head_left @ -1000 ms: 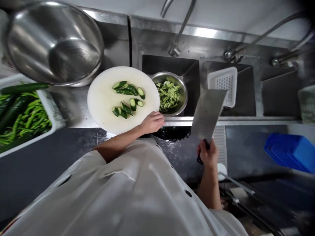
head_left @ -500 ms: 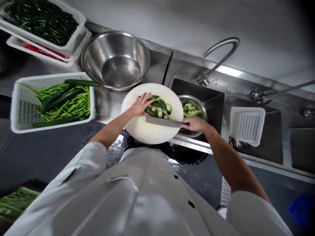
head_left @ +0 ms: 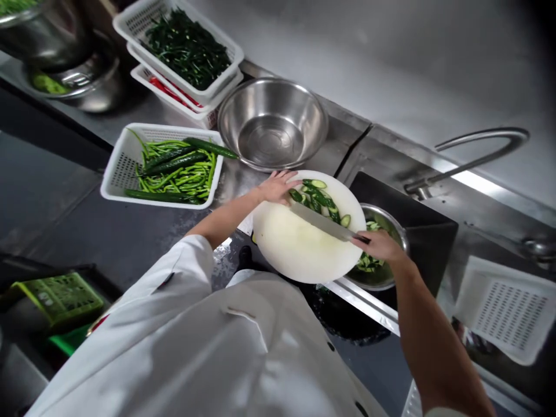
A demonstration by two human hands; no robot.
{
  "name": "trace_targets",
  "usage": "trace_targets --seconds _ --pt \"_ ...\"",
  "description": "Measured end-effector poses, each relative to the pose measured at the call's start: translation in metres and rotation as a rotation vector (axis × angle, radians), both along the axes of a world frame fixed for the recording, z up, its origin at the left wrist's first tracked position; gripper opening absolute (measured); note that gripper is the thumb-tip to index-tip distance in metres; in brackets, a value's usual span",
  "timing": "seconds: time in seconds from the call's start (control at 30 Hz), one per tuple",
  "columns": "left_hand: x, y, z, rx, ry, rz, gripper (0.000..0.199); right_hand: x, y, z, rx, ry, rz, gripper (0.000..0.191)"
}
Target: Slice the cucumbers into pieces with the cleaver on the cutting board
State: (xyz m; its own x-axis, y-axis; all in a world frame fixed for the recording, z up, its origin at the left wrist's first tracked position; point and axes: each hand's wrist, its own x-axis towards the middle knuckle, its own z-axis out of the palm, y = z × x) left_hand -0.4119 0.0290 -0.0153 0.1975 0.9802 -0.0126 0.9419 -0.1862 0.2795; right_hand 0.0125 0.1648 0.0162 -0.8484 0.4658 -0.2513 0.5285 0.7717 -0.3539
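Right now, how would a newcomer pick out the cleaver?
Start at the round white board in front of the white jacket. Along the near side of the cut cucumber pieces on it is the cleaver, its handle in the right hand. Its straight grey blade sets it apart from those green pieces.

At ten o'clock a blurred steel pot (head_left: 43, 40) is cut off. The cutting board (head_left: 304, 249) covers the nine o'clock side of the chopped-vegetable bowl (head_left: 388, 220); the right hand (head_left: 380, 244) hides part of the knife handle (head_left: 360, 238).

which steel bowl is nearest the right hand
The small bowl of cut greens right of the board; the large bowl and leftmost bowls are farther away.
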Motion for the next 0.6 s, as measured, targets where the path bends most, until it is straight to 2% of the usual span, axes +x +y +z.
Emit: trace_targets --seconds 0.07,0.1,0.2,0.23,0.27,0.33,0.43,0.5,0.6 --pt "-0.033 -0.042 0.013 0.083 -0.011 0.14 0.065 0.012 -0.029 0.002 0.034 0.072 -0.078 0.056" --pt "-0.055 -0.065 0.019 0.126 -0.01 0.265 0.056 0.018 -0.047 0.003 0.048 0.115 -0.109 0.058" --pt "-0.139 -0.136 0.031 0.151 0.056 0.844 0.05 0.033 -0.107 0.006 0.01 0.222 -0.168 0.062" --pt "-0.171 -0.156 0.032 0.108 0.093 0.98 0.051 0.034 -0.127 0.006 -0.028 0.24 -0.18 0.063" --pt "-0.202 -0.172 0.031 0.042 0.132 1.045 0.054 0.034 -0.145 0.006 -0.072 0.242 -0.187 0.063" --pt "-0.259 -0.193 0.026 -0.144 0.177 1.025 0.064 0.027 -0.174 0.006 -0.109 0.227 -0.233 0.065" --pt "-0.318 -0.197 0.016 -0.368 0.188 0.856 0.076 0.01 -0.197 0.007 -0.097 0.195 -0.306 0.066" --pt "-0.336 -0.192 0.011 -0.408 0.207 0.763 0.077 0.0 -0.202 0.009 -0.086 0.184 -0.349 0.067" --pt "-0.34 -0.196 0.009 -0.35 0.251 0.685 0.079 -0.006 -0.203 0.01 -0.083 0.186 -0.396 0.071"
